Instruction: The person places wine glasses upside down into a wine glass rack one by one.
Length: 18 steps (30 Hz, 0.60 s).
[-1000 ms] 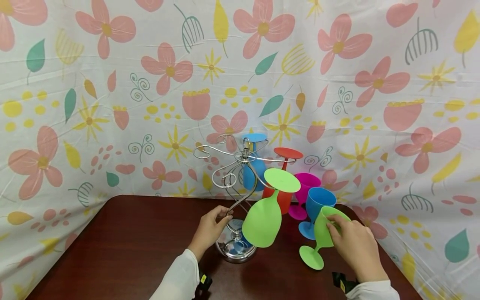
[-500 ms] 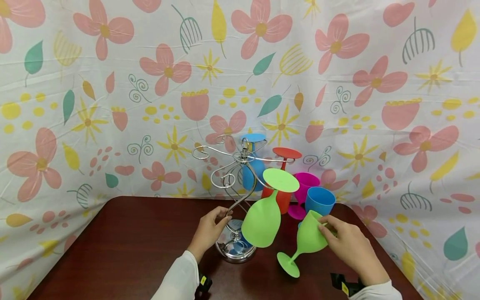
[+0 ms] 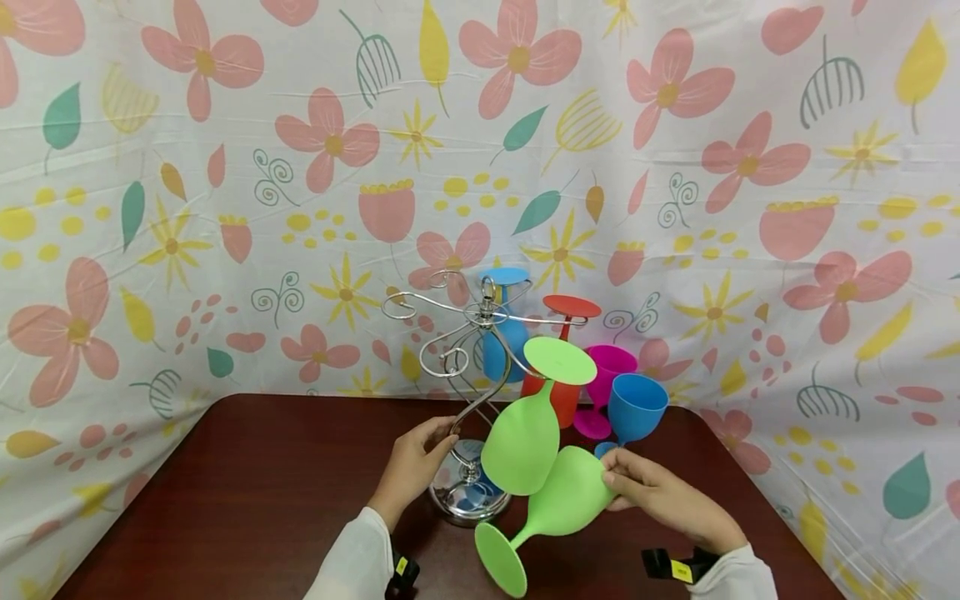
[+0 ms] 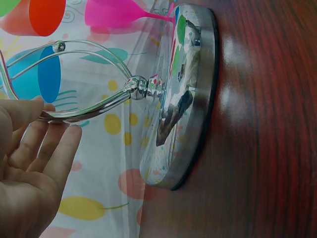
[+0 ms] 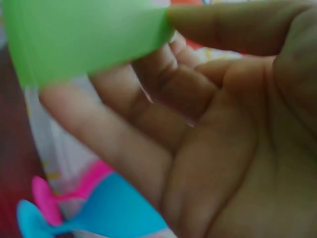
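My left hand (image 3: 415, 463) grips a curved rod of the silver metal glass rack (image 3: 470, 502) between thumb and fingers; the left wrist view shows its round chrome base (image 4: 185, 99) on the table. My right hand (image 3: 663, 493) pinches the rim of a green goblet (image 3: 573, 493), which is tilted with its foot toward the lower left. Another green goblet (image 3: 522, 446) hangs upside down from the rack's near right arm, overlapping the held one in the head view. A red goblet (image 3: 572, 306) and a light blue goblet (image 3: 505, 350) also hang inverted behind it.
A blue goblet (image 3: 637, 407) and a magenta goblet (image 3: 611, 375) stand upright on the dark brown table (image 3: 285, 483), right of the rack. A flowered curtain (image 3: 330, 200) hangs behind the table's far edge. Two curled rack arms (image 3: 401, 307) on the left bear no goblet.
My right hand has brought the green goblet leftward and nearer to me, from beside the blue goblet to in front of the rack, tipping it further. The left hand keeps its grip on the rack.
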{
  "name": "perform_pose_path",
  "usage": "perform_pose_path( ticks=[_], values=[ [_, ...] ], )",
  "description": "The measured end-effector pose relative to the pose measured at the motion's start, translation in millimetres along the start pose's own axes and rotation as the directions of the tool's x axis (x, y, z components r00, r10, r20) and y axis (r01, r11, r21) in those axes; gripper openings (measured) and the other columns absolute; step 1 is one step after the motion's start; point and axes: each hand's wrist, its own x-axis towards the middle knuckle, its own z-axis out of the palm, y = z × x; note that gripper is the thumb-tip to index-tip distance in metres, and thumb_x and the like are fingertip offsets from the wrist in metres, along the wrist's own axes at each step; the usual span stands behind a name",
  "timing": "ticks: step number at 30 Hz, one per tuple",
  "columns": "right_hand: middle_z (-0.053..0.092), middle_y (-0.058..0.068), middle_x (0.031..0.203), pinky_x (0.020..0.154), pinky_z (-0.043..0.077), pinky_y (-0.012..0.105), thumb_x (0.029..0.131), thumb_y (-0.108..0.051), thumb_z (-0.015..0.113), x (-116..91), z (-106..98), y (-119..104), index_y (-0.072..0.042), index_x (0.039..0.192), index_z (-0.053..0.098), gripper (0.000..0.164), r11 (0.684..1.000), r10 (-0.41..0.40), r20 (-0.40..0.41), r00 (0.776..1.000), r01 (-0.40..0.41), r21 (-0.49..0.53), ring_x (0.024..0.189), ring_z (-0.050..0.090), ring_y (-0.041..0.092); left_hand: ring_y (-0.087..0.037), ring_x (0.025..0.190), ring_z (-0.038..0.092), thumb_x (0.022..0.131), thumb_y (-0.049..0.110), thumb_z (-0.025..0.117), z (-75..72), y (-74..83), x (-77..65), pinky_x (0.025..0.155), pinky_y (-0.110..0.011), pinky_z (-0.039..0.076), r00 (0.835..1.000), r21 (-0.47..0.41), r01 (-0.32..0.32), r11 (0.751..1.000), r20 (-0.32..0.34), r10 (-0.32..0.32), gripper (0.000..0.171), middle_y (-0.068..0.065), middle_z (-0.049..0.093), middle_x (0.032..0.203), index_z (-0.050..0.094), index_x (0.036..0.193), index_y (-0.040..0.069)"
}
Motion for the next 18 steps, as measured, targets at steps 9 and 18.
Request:
perform_pose_path(
  ticks=[9,18],
  values=[
    [0.057,0.012,0.123,0.099,0.049,0.049,0.111,-0.009,0.027,35.8,20.6,42.2,-0.002,0.125,0.048,0.026,0.896,-0.147,0.283,0.948,0.007,0.444,0.115,0.062,0.027,-0.019,0.110,0.063,0.097,0.018,0.069,-3.9,2.3,-6.6,0.092,-0.043,0.053,0.997,-0.012,-0.047,0.999,0.068,0.048,0.044,-0.004,0.067,0.120,0.059,0.140,0.019],
    [0.052,0.013,0.142,0.106,0.043,0.047,0.109,-0.001,0.017,66.0,58.0,60.6,-0.007,0.149,0.041,0.047,0.710,-0.327,0.374,0.868,-0.035,0.703,0.128,0.055,0.029,-0.026,0.117,0.061,0.095,0.013,0.070,-11.2,8.6,-16.9,0.094,-0.047,0.052,0.992,0.055,-0.088,0.995,0.101,0.082,0.058,-0.006,0.056,0.132,0.049,0.149,0.018]
  ],
)
